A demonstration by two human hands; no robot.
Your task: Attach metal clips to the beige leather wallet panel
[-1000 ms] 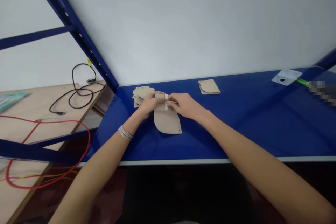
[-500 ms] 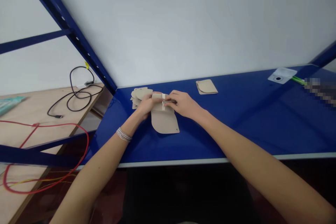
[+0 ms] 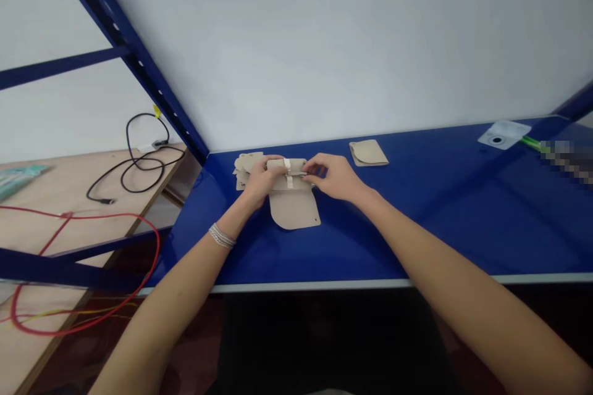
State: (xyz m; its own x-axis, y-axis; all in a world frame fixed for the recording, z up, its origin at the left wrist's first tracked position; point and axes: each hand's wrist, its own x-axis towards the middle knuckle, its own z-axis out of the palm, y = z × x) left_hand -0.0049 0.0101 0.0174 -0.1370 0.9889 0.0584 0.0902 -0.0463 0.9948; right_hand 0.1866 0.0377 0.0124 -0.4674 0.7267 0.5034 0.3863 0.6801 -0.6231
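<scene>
In the head view, a beige piece [image 3: 294, 208] with a white strip [image 3: 290, 182] is being held over the blue table [image 3: 370, 228], near its left end. Its left side is clamped between the thumb and fingers of the left hand [image 3: 263, 178]; its right edge is being pinched by the right hand [image 3: 330, 176], fingertips nearly together. Beige pieces [image 3: 245, 162] are piled beside the left hand, and a folded beige piece [image 3: 369, 153] is seen lying beyond the right.
</scene>
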